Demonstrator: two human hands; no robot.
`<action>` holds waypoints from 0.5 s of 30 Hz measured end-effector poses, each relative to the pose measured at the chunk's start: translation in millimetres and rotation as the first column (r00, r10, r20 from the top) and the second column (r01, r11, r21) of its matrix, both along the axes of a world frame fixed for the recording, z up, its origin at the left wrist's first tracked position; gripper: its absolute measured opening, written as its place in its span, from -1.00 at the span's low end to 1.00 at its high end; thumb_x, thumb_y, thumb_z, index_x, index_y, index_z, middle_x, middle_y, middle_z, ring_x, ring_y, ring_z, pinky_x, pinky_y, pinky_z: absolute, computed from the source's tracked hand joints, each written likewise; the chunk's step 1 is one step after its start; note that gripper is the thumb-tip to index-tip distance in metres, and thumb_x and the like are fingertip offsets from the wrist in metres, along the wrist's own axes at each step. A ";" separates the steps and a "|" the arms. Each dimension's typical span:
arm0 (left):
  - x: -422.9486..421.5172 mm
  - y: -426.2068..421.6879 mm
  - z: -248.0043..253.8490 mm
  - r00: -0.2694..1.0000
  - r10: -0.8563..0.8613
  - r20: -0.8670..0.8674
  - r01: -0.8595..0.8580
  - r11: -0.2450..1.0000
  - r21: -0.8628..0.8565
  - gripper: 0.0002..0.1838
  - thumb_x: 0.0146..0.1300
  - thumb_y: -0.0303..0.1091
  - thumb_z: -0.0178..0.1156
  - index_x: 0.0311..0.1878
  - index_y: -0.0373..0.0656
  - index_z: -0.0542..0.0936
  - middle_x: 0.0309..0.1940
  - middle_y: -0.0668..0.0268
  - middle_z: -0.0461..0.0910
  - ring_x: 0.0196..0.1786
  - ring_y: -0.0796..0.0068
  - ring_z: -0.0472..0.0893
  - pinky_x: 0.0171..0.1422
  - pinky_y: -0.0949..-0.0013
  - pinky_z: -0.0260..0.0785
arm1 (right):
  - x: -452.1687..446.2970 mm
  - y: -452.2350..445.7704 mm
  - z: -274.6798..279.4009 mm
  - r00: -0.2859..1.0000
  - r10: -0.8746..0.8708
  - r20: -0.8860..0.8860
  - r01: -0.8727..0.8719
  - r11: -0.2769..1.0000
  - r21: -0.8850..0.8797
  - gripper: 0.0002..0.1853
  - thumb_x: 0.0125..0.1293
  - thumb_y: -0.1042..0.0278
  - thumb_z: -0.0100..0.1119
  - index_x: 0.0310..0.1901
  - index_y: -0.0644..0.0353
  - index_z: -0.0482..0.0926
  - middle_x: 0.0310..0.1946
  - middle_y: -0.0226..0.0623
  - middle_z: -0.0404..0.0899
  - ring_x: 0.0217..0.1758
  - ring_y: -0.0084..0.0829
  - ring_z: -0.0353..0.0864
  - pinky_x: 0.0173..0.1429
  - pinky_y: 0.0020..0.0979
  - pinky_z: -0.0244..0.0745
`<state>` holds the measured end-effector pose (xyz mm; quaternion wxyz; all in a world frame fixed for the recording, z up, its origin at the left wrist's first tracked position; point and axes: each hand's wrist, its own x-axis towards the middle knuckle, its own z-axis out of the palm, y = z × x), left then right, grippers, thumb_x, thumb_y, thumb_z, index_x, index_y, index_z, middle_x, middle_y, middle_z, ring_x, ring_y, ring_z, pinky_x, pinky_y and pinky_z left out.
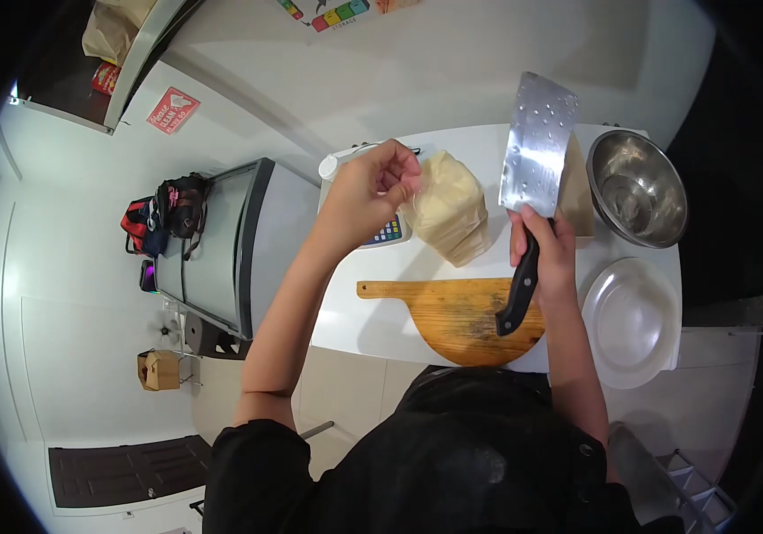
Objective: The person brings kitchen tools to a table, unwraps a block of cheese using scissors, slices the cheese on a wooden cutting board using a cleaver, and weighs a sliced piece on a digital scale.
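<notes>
My right hand (546,254) is wrapped round the black handle of a cleaver (537,138). Its broad blade points up and away from me, wet with drops. My left hand (373,191) has its fingers pinched together at the edge of a clear plastic bag (453,222) around a pale yellow, blocky mass. What that mass is, I cannot tell. Nearer to me, a round wooden chopping board (462,311) with a handle lies on the white table (346,320), below both hands. Part of its right side is behind my right hand and the cleaver handle.
A digital scale (388,233) stands behind my left hand. On the right are a steel bowl (608,187) and a white plate (635,325). A tan box-like thing (577,200) is behind the cleaver. A chest freezer (266,240) stands left of the table.
</notes>
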<state>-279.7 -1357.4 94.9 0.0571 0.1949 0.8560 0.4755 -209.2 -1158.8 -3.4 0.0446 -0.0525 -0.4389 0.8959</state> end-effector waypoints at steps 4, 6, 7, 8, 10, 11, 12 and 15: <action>-0.3 -3.0 4.6 0.984 -0.101 -0.149 0.062 0.967 -0.247 -0.85 0.15 -0.42 0.21 -0.35 -0.27 0.45 -0.48 0.29 0.48 -0.42 0.49 0.53 -0.31 0.43 0.36 | -21.2 -13.3 15.8 0.999 0.041 0.013 -0.040 0.999 -0.015 -0.84 0.32 0.32 0.06 -0.32 0.22 0.47 -0.68 -0.42 0.37 -0.70 -0.63 0.31 -0.60 -0.60 0.24; -1.3 3.7 4.3 0.947 -0.172 -0.272 0.056 0.921 -0.386 -0.78 0.16 -0.28 0.19 -0.35 -0.26 0.45 -0.47 0.22 0.47 -0.38 0.34 0.53 -0.27 0.34 0.37 | -23.1 -21.5 21.2 0.996 0.086 0.026 -0.086 0.996 -0.005 -0.84 0.31 0.31 0.06 -0.35 0.21 0.47 -0.69 -0.43 0.37 -0.71 -0.63 0.30 -0.61 -0.59 0.24; -2.9 5.8 3.4 0.921 -0.215 -0.325 0.048 0.890 -0.453 -0.73 0.16 -0.22 0.19 -0.34 -0.26 0.46 -0.46 0.19 0.47 -0.36 0.27 0.53 -0.25 0.29 0.38 | -23.1 -25.1 22.3 0.994 0.105 0.035 -0.105 0.994 -0.002 -0.83 0.31 0.31 0.07 -0.36 0.21 0.48 -0.69 -0.43 0.36 -0.71 -0.63 0.30 -0.61 -0.59 0.23; -7.0 5.7 1.5 0.885 -0.273 -0.378 0.037 0.849 -0.527 -0.71 0.16 -0.17 0.15 -0.37 -0.25 0.47 -0.45 0.17 0.46 -0.31 0.16 0.53 -0.21 0.20 0.39 | -23.0 -28.6 21.0 0.994 0.089 0.057 -0.090 0.996 0.003 -0.83 0.31 0.31 0.07 -0.39 0.20 0.48 -0.70 -0.43 0.37 -0.73 -0.63 0.29 -0.61 -0.59 0.22; -14.0 6.1 3.0 0.865 -0.315 -0.391 0.040 0.820 -0.571 -0.72 0.15 -0.18 0.14 -0.37 -0.25 0.47 -0.46 0.17 0.45 -0.32 0.17 0.53 -0.21 0.20 0.39 | -24.2 -32.2 18.1 0.996 0.072 0.057 -0.072 0.997 -0.003 -0.83 0.31 0.31 0.07 -0.39 0.20 0.48 -0.70 -0.43 0.37 -0.73 -0.63 0.29 -0.61 -0.59 0.22; -17.3 6.4 4.5 0.844 -0.352 -0.404 0.036 0.790 -0.613 -0.73 0.15 -0.20 0.14 -0.38 -0.25 0.47 -0.46 0.17 0.44 -0.32 0.17 0.53 -0.21 0.20 0.40 | -25.0 -33.5 16.8 0.997 0.059 0.057 -0.058 0.998 -0.008 -0.83 0.31 0.31 0.07 -0.38 0.20 0.49 -0.70 -0.43 0.37 -0.73 -0.63 0.29 -0.61 -0.60 0.23; -20.7 6.2 5.4 0.822 -0.390 -0.415 0.031 0.757 -0.652 -0.75 0.14 -0.21 0.13 -0.39 -0.25 0.47 -0.47 0.17 0.43 -0.33 0.18 0.53 -0.21 0.21 0.40 | -26.0 -34.9 15.9 0.997 0.046 0.056 -0.045 0.999 -0.013 -0.83 0.31 0.31 0.07 -0.38 0.20 0.49 -0.69 -0.43 0.37 -0.73 -0.63 0.29 -0.60 -0.60 0.23; -30.7 3.1 6.7 0.793 -0.445 -0.417 0.055 0.734 -0.677 -0.77 0.13 -0.25 0.12 -0.37 -0.26 0.47 -0.45 0.17 0.43 -0.33 0.15 0.51 -0.23 0.19 0.38 | -29.4 -40.2 14.4 0.998 0.028 0.053 -0.027 1.000 -0.016 -0.83 0.31 0.32 0.07 -0.38 0.20 0.49 -0.69 -0.44 0.38 -0.72 -0.63 0.30 -0.59 -0.60 0.25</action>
